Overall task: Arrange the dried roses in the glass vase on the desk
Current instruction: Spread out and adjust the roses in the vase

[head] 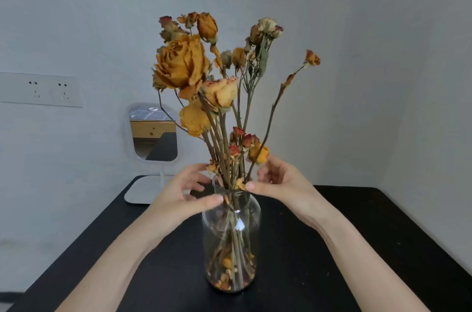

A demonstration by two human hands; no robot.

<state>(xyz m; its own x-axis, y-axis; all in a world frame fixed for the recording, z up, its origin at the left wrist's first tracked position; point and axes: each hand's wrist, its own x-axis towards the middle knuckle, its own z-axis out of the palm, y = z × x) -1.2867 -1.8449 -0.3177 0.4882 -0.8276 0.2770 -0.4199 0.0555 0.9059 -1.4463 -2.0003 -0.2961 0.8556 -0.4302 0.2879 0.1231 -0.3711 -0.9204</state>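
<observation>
Black desk (357, 235) here: our left hand (184, 194) sits spread by the clear glass vase (231, 248), right hand (278, 181) maybe pinching, can't tell. Brittle dried orange roses (181, 64), so we'd grip stems (224, 138) low.

A clear glass vase (231, 242) is set upright on the black desk (357, 235), toward 6 o'clock in the view. Orange and yellow dried roses (181, 64) are held in it, their brown stems gathered at the narrow neck and fanned out toward 11, 12 and 1 o'clock. Fallen petals are collected at the vase's bottom.
</observation>
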